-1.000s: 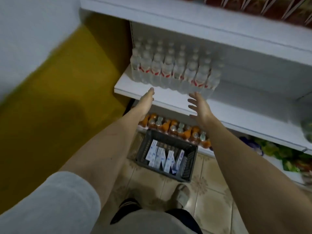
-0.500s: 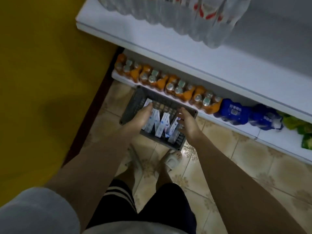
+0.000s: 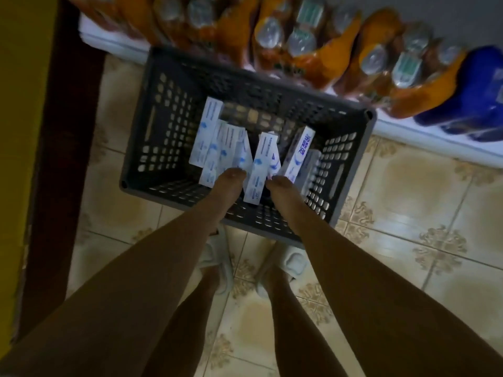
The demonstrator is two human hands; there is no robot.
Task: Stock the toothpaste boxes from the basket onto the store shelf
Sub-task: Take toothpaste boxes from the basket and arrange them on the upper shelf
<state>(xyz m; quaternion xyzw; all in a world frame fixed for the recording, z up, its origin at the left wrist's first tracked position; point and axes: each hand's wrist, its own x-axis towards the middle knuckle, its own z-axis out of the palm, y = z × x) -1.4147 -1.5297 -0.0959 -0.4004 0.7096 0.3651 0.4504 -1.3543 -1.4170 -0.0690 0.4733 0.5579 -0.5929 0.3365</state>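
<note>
A dark grey plastic basket stands on the tiled floor against the lowest shelf. Several white and blue toothpaste boxes lie in it, leaning on each other. Both my arms reach down into the basket. My left hand is at the near ends of the left boxes. My right hand is beside a box with a blue swoosh that stands between the two hands. The fingers of both hands point down among the boxes and are hidden.
The lowest white shelf holds shrink-wrapped packs of orange bottles and blue packs just behind the basket. My feet in pale sandals stand right before it. A yellow wall with a dark strip lies to the left.
My hands came down from the upper shelf with the clear bottles into the basket. The view dropped and closed in on the basket and the boxes.
</note>
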